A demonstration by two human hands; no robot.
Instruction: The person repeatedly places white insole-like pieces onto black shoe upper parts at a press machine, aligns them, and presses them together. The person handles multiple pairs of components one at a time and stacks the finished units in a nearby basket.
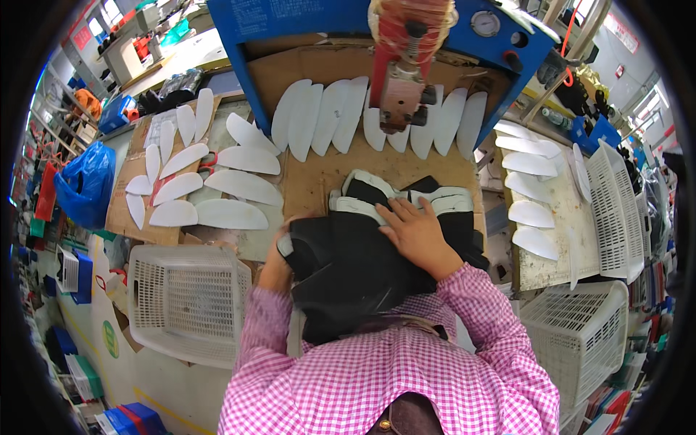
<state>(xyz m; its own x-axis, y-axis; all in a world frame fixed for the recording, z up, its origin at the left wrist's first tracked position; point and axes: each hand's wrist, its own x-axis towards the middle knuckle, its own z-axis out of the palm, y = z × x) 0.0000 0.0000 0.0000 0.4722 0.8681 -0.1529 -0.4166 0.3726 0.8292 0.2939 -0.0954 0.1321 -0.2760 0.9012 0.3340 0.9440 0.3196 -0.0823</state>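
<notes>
A bundle of black shoe uppers (341, 254) with white trim lies against my body at the near edge of the work table. My left hand (277, 257) grips the bundle's left side, its fingers mostly hidden behind the black material. On top, near the white trim (444, 199), my right hand (417, 235) rests with its fingers spread. Beyond the bundle, a row of white half-moon pieces (335, 116) stands along the machine's cardboard-lined bed. The red press head (403, 94) hangs over that row, apart from my hands.
More white pieces lie on the left board (243, 187) and on the right table (531, 188). White plastic baskets sit at lower left (138, 297) and lower right (573, 312). The blue machine frame (290, 22) rises ahead. A blue plastic bag (85, 185) hangs far left.
</notes>
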